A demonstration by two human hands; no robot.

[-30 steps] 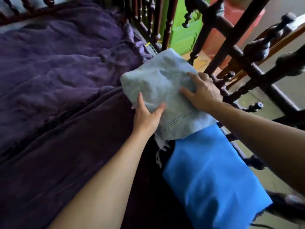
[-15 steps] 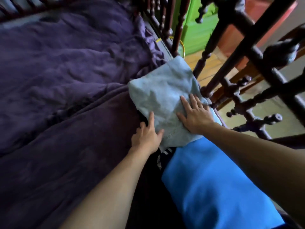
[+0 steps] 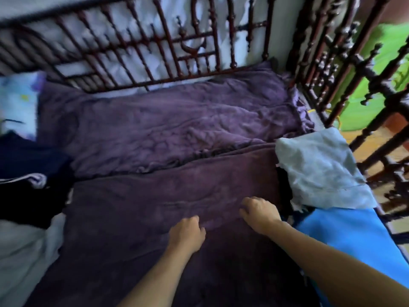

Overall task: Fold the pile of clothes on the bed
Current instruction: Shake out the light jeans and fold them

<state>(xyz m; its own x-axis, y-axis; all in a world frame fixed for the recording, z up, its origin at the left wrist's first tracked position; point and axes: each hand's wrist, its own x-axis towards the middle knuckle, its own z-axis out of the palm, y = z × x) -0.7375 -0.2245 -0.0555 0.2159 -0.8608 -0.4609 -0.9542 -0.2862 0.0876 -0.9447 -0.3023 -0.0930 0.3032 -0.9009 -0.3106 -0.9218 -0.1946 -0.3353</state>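
A view from above looks down at a bed covered by a dark purple blanket (image 3: 155, 207), with a crumpled lighter purple quilt (image 3: 166, 129) lying along its far side. Two bare forearms reach in from the bottom edge. The left hand (image 3: 187, 233) and the right hand (image 3: 260, 214) sit near each other, low over the middle of the blanket, knuckles up. The fingers of both are loosely curled inward and grip nothing; whether the fingertips touch the blanket cannot be told. At the bed's right edge lies a folded pale blue-grey denim garment (image 3: 318, 169), wrinkled on top, its near end resting on a folded bright blue cloth (image 3: 345, 240) that lies closer to the person. Both are well to the right of the hands, with the right hand the nearer one. On the left side of the bed sits an unfolded heap: a dark navy garment (image 3: 28, 173) with a pale trim, and below it a rumpled white cloth (image 3: 22, 251). Beyond the heap, in the far left corner, is a light blue patterned pillow (image 3: 17, 103). A dark reddish-brown frame of turned wooden spindles (image 3: 155, 52) runs along the far side and the right side of the bed. The whole picture is blurred, most of all at its edges.
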